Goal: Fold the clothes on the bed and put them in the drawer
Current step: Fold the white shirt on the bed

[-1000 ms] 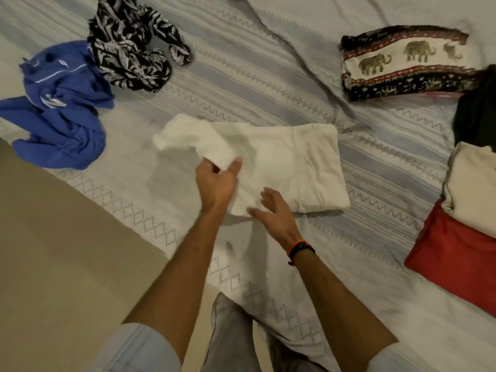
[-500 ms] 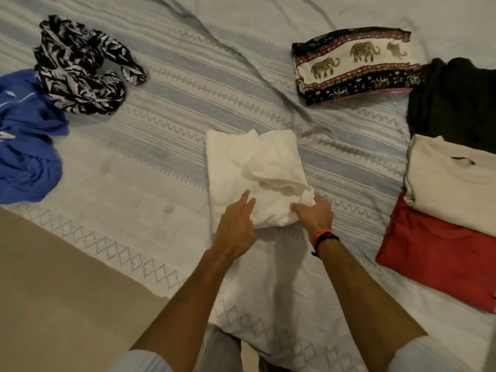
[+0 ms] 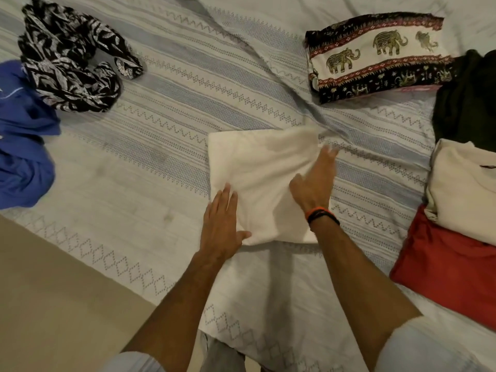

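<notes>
Nearest the camera, two bare forearms reached out from pale rolled sleeves over the edge of the bed (image 3: 161,162), its cover striped in grey and blue with stitched diamond and zigzag bands. The left hand (image 3: 221,226) lay flat, fingers straight and together, pressing the near left corner of the folded white garment (image 3: 257,178), its thumb spread along the garment's near edge. The right hand (image 3: 315,181), with an orange and black wristband (image 3: 320,214) at the wrist, lay open too, palm down on the right side of the same garment, its fingertips blurred at the far right edge; neither hand gripped anything. The white garment sat as a neat rectangle in the middle of the bed, well apart from the other clothes.

To the right lay a folded red garment (image 3: 451,275) with a folded cream garment (image 3: 464,189) overlapping its far part, and beyond that a dark garment (image 3: 467,103). At the left edge sat a crumpled blue garment (image 3: 24,157), touching a heap of black-and-white patterned cloth (image 3: 69,60) farther off. Farthest, at the upper right, lay a folded piece printed with elephants (image 3: 375,57)
</notes>
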{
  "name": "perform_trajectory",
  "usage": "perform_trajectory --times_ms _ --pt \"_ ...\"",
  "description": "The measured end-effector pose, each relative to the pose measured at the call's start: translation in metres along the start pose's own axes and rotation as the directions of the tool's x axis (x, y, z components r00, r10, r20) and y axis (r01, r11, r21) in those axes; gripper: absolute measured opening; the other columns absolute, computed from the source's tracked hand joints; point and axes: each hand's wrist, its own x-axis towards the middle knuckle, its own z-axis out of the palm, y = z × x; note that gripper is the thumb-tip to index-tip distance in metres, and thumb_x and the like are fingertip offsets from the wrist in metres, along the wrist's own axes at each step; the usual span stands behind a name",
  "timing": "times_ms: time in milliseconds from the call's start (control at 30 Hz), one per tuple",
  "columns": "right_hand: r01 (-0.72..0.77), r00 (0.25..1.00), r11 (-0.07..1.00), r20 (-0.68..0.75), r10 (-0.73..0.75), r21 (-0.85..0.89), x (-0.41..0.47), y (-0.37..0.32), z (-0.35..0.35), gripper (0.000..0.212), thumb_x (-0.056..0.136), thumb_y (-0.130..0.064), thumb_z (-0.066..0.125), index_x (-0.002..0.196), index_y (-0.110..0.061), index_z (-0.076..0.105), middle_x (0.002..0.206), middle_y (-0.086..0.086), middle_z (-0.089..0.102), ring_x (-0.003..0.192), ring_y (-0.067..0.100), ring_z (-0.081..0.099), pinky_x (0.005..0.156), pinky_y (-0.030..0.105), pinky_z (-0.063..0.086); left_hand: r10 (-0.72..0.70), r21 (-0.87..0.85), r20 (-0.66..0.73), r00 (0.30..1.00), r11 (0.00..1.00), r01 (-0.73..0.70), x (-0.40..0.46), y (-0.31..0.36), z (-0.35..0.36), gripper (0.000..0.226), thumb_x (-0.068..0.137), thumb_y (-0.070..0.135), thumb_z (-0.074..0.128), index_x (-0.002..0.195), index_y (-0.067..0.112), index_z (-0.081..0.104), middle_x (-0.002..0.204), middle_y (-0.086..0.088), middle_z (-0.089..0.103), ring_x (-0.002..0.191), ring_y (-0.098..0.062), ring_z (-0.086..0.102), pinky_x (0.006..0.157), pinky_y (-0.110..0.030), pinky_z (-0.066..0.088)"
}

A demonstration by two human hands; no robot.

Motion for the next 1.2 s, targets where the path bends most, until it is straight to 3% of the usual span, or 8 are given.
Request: perform_trajectory --times_ms 133,267,333,400,500,667,833,1200 --pt "0.255 0.962 0.961 0.129 -0.241 -0.108 -0.008 -0.005 0.004 0.068 0.088 -0.005 0.056 0.151 -0.010 0.031 0.155 0.012 0.036 0.140 0.029 0.036 0.117 0.044 0.031 -0.002 -0.055 -0.033 0.999 0.998 0.000 0.001 -0.005 0.005 0.110 0.078 0.049 0.077 0.157 0.010 0.012 0.166 -0.004 -0.005 0.153 -0.023 0.000 0.123 -0.043 0.012" --pt "0.633 0.717 0.737 0.540 -0.440 -0.240 -0.040 0.033 0.025 0.060 0.095 -0.029 0.058 0.147 -0.005 0.039 0.157 0.016 0.033 0.140 0.031 0.037 0.116 0.042 0.031 -0.010 -0.075 -0.068 0.998 0.997 0.005 -0.001 -0.002 0.009 0.107 0.077 0.046 0.079 0.156 0.009 0.018 0.166 -0.006 -0.001 0.153 -0.024 0.002 0.123 -0.043 0.016" --pt "0.473 0.859 0.815 0.380 -0.343 -0.335 -0.048 0.064 0.021 0.061 0.097 -0.039 0.054 0.147 -0.007 0.040 0.160 0.012 0.028 0.146 0.028 0.029 0.119 0.044 0.025 -0.016 -0.077 -0.102 0.995 0.997 0.008 -0.004 0.000 0.009 0.102 0.075 0.041 0.082 0.154 0.011 0.026 0.166 -0.007 0.001 0.152 -0.025 0.006 0.122 -0.044 0.018" --pt "0.032 0.991 0.948 0.136 0.012 -0.317 -0.053 0.083 0.011 0.064 0.096 -0.045 0.053 0.148 -0.011 0.038 0.161 0.011 0.026 0.148 0.028 0.023 0.119 0.051 0.021 -0.040 -0.114 -0.171 0.984 0.993 0.021 -0.010 0.002 0.010 0.094 0.072 0.031 0.086 0.150 0.013 0.037 0.165 -0.008 0.004 0.150 -0.028 0.011 0.119 -0.044 0.021" --pt "-0.160 0.984 0.972 0.052 0.171 -0.170 -0.057 0.083 0.002 0.071 0.085 -0.053 0.064 0.137 -0.009 0.045 0.145 0.017 0.045 0.134 0.034 0.039 0.110 0.056 0.033 -0.229 -0.339 -0.243 0.943 0.930 0.139 -0.020 0.006 0.013 0.093 0.066 0.017 0.090 0.146 0.014 0.043 0.161 -0.013 0.016 0.143 -0.029 0.023 0.114 -0.042 0.031" --pt "-0.276 0.959 0.958 0.079 0.271 0.073 -0.045 0.069 -0.003 0.092 0.060 -0.064 0.081 0.126 -0.008 0.051 0.121 0.007 0.057 0.108 0.024 0.056 0.093 0.043 0.051 -0.662 -0.869 0.047 0.748 0.343 0.358 -0.014 0.010 0.005 0.077 0.070 0.031 0.088 0.128 -0.002 0.049 0.121 -0.015 0.063 0.114 -0.030 0.061 0.093 -0.036 0.053" --pt "-0.519 0.841 0.821 0.311 0.442 0.238 -0.031 0.063 -0.004 0.073 0.061 -0.042 0.092 0.117 -0.018 0.052 0.113 -0.004 0.059 0.104 0.021 0.058 0.096 0.040 0.050 -0.464 -0.872 0.342 0.817 0.168 0.460 0.012 -0.004 -0.015 0.056 0.069 0.027 0.089 0.117 0.010 0.067 0.111 -0.003 0.071 0.101 -0.022 0.068 0.092 -0.041 0.056" --pt "-0.553 0.822 0.597 0.496 0.280 0.581 -0.062 0.034 -0.068 0.038 0.079 -0.001 0.076 0.116 -0.005 0.066 0.113 0.010 0.072 0.103 0.031 0.068 0.089 0.049 0.057 -0.208 -0.911 0.412 0.887 -0.093 0.401 -0.023 0.023 -0.075 0.059 0.071 0.004 0.072 0.128 0.007 0.059 0.120 -0.014 0.069 0.109 -0.034 0.065 0.069 -0.037 0.061"
